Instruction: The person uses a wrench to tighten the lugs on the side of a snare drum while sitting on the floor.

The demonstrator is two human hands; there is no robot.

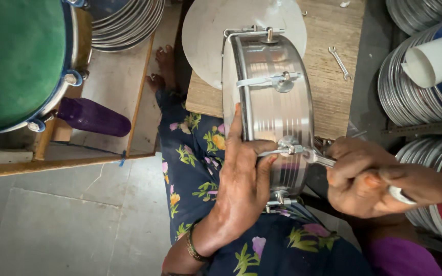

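My left hand [241, 176] lies flat, fingers spread, bracing the steel drum shell [269, 107] propped on edge between lap and tabletop [328, 82]; right hand [367, 179] clamped on the spanner [319, 159] at a lug; shell looks rigid, slick, best held across its wall.

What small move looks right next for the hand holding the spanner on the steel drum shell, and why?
Probably a short turn of the spanner about the lug bolt. The right hand grips its handle, and its head already sits on that bolt on the steel drum shell. The left hand braces the shell beside the lug, so the shell looks steadied for a turn.
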